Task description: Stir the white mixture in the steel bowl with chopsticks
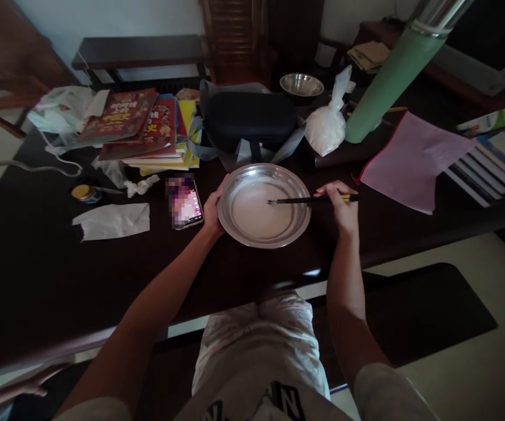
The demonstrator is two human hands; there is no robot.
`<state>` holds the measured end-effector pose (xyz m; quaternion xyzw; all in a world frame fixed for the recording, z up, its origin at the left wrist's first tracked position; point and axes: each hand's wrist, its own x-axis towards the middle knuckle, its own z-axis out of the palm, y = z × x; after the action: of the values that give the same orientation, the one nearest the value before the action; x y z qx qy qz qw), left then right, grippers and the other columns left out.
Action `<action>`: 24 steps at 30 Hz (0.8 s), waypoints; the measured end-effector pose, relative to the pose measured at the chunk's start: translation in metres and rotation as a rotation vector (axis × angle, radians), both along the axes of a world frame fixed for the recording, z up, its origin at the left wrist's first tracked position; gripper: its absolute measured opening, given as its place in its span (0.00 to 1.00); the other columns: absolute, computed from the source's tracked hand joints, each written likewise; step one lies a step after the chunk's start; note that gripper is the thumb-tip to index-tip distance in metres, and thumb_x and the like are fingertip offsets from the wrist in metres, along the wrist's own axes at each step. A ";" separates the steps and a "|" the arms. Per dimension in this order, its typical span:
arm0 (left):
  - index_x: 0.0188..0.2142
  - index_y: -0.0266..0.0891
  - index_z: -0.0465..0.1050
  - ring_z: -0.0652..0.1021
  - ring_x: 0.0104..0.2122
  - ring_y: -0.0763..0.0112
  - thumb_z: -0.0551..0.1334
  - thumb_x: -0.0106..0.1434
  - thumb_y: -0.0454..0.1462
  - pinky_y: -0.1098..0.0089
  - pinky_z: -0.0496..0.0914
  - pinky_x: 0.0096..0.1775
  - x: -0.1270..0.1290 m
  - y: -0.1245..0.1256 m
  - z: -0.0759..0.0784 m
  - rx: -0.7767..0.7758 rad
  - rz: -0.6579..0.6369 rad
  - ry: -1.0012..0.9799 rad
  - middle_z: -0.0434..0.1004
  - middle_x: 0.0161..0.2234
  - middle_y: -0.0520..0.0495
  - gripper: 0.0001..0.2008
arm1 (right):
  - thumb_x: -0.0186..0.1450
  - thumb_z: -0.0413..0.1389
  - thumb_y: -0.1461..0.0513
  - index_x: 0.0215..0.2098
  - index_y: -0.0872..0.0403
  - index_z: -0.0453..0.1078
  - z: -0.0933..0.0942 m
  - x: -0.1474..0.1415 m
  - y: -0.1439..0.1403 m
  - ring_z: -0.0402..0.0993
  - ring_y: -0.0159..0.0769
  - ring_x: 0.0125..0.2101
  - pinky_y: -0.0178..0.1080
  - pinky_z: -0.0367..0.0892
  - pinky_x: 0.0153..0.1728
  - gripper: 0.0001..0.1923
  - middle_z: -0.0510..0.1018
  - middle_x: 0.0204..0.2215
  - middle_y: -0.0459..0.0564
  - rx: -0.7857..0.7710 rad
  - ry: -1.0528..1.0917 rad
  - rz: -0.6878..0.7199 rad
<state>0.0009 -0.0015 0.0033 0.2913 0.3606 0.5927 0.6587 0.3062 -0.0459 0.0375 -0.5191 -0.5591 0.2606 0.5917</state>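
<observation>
A round steel bowl (264, 240) with pale, whitish liquid in it stands near the front edge of the dark table. My left hand (214, 207) grips the bowl's left rim, its fingers partly hidden behind the wall. From the right, my right hand (340, 202) is closed round dark chopsticks (298, 200) with yellowish ends. They reach over the bowl's right rim, and their tips are in or just over the liquid. Left of my left hand lies a phone (186, 202) with its screen lit. A tied plastic bag of white powder (326, 130) sits behind the bowl.
Behind the bowl is a black case (250, 120) on a grey bag. Stacked books (147, 126), a small jar (86, 193) and a tissue (114, 222) are at left. To the right stand a green cylinder (388, 88), a pink mesh pouch (410, 164) and more books (484, 164). Another steel bowl (301, 85) sits farther back.
</observation>
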 end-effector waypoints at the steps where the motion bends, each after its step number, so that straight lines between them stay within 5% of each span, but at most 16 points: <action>1: 0.60 0.45 0.80 0.77 0.62 0.47 0.66 0.58 0.45 0.53 0.69 0.65 0.000 0.000 0.000 0.004 -0.003 0.004 0.86 0.55 0.47 0.30 | 0.66 0.62 0.39 0.28 0.49 0.79 -0.001 0.001 0.000 0.81 0.37 0.27 0.41 0.77 0.35 0.24 0.82 0.23 0.44 0.004 0.033 -0.016; 7: 0.56 0.47 0.82 0.74 0.66 0.48 0.65 0.57 0.45 0.53 0.68 0.66 0.000 0.000 0.001 0.013 0.007 0.041 0.85 0.56 0.48 0.26 | 0.65 0.63 0.38 0.27 0.47 0.81 0.003 -0.006 -0.002 0.83 0.38 0.32 0.41 0.77 0.37 0.24 0.85 0.27 0.46 -0.055 -0.080 0.223; 13: 0.58 0.47 0.81 0.72 0.67 0.48 0.66 0.57 0.46 0.53 0.66 0.68 -0.001 0.000 0.001 -0.003 -0.008 0.049 0.84 0.57 0.47 0.28 | 0.66 0.63 0.39 0.27 0.48 0.80 0.003 -0.002 -0.002 0.82 0.38 0.29 0.42 0.77 0.36 0.24 0.83 0.24 0.45 -0.019 0.015 0.016; 19: 0.60 0.48 0.80 0.72 0.68 0.48 0.65 0.58 0.45 0.53 0.66 0.68 -0.001 0.000 0.001 -0.003 0.005 0.067 0.85 0.57 0.50 0.30 | 0.66 0.63 0.40 0.27 0.48 0.81 0.003 -0.006 -0.001 0.82 0.37 0.32 0.42 0.76 0.37 0.23 0.84 0.27 0.46 -0.035 -0.102 0.225; 24: 0.57 0.50 0.81 0.73 0.67 0.48 0.65 0.58 0.45 0.53 0.68 0.66 0.000 -0.001 0.003 0.005 -0.011 0.040 0.84 0.57 0.50 0.27 | 0.67 0.62 0.40 0.28 0.48 0.79 -0.001 0.000 0.000 0.81 0.37 0.29 0.42 0.77 0.37 0.23 0.83 0.25 0.45 -0.005 0.004 0.024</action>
<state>0.0004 -0.0023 0.0059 0.3064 0.3706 0.5841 0.6539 0.3061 -0.0460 0.0368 -0.5133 -0.5634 0.2703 0.5883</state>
